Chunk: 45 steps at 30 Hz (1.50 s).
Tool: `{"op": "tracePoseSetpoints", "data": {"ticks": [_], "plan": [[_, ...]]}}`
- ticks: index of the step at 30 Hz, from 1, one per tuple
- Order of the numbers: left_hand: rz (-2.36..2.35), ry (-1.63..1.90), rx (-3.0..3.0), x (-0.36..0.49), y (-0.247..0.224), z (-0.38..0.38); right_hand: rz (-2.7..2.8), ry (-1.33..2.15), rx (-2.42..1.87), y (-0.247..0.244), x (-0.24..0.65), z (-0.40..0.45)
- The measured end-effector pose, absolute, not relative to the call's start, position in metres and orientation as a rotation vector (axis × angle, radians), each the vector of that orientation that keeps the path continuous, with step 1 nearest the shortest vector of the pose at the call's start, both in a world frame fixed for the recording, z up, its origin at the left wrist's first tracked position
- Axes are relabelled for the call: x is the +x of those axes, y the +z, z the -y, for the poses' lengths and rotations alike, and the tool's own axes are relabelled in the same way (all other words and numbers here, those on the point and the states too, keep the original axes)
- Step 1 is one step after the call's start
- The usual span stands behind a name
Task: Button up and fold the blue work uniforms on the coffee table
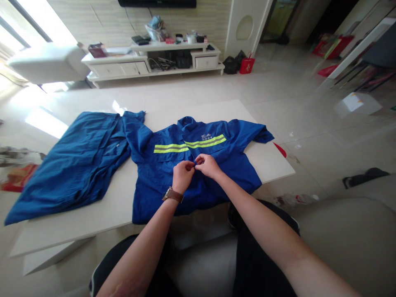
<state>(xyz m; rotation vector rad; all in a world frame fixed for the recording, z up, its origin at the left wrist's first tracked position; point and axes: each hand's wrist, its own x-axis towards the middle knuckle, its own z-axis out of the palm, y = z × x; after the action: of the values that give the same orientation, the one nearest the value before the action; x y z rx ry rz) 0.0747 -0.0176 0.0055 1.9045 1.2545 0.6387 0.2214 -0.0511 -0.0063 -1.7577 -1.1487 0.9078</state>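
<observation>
A blue work jacket (161, 185) lies spread on the white table, its collar pointing away from me. Yellow-green reflective strips with a grey middle cross its chest, and a pale logo sits above the right-hand strip. Below the strips, my left hand (183, 174) pinches the jacket's front edge, a watch with a brown strap on its wrist. Close against it, my right hand (208, 166) also pinches the cloth at the front opening. The fingertips nearly meet; any button between them is too small to make out. Blue trousers (77, 165) lie folded to the left, touching the jacket's sleeve.
The white table (272, 165) stands close before my knees. Beyond it are a low white TV cabinet (120, 69) with many small items, a red bag (246, 65) and a grey ottoman (49, 64). A grey sofa (346, 231) is at my right.
</observation>
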Motion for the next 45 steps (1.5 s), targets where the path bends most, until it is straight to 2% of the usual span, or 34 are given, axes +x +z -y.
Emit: {"op": "tracePoseSetpoints", "data": {"ticks": [12,26,30,37,45], "plan": [[-1.191,0.772,1.798,0.075,0.001,0.018,1.089,0.808,-1.785,-0.005,0.22,0.052],[-1.178,0.759,2.027,0.071,0.008,0.023,1.112,0.867,-1.753,-0.003,0.22,0.051],[-1.256,0.773,1.878,0.07,0.007,0.02,1.179,0.872,-1.692,0.0,0.22,0.051],[-1.115,0.834,1.458,0.073,-0.015,0.009,1.33,0.757,-1.685,0.002,0.221,0.055],[-1.081,0.807,1.136,0.075,-0.012,0.011,1.49,0.626,-1.729,0.001,0.217,0.059]]}}
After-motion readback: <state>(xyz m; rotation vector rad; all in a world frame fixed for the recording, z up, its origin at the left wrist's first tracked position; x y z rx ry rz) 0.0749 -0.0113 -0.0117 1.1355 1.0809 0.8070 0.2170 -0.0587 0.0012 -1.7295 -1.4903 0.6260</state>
